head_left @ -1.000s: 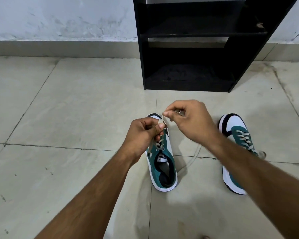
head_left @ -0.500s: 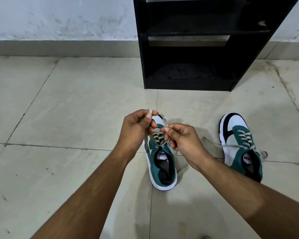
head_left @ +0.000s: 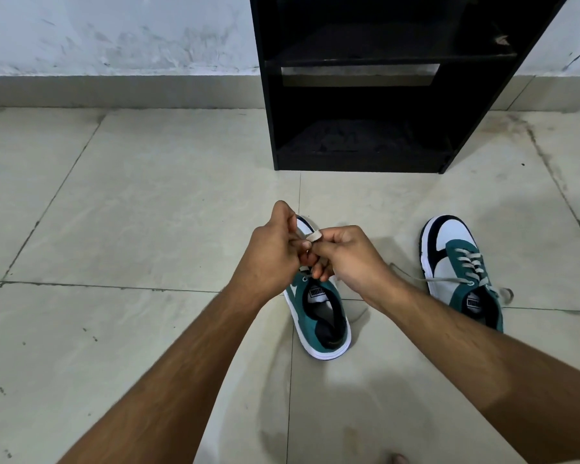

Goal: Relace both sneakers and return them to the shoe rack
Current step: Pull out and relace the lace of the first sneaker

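Note:
Two teal, white and black sneakers stand on the tiled floor. The near sneaker (head_left: 318,309) points away from me, its front hidden under both hands. My left hand (head_left: 273,249) and my right hand (head_left: 345,254) meet above its eyelets, each pinching the beige lace (head_left: 314,235), a loop of which shows between the fingertips. The second sneaker (head_left: 459,272) lies to the right, laced, with loose lace ends trailing left and right on the floor. The black shoe rack (head_left: 359,78) stands against the wall beyond, its shelves bare.
Pale floor tiles with dark grout lines spread all around. A white scuffed wall and grey skirting run behind the rack. A toe (head_left: 397,458) shows at the bottom edge.
My hands have come closer together over the near sneaker's front, fingers now interlocked on the lace. The right hand has dropped from its raised pull of a second ago.

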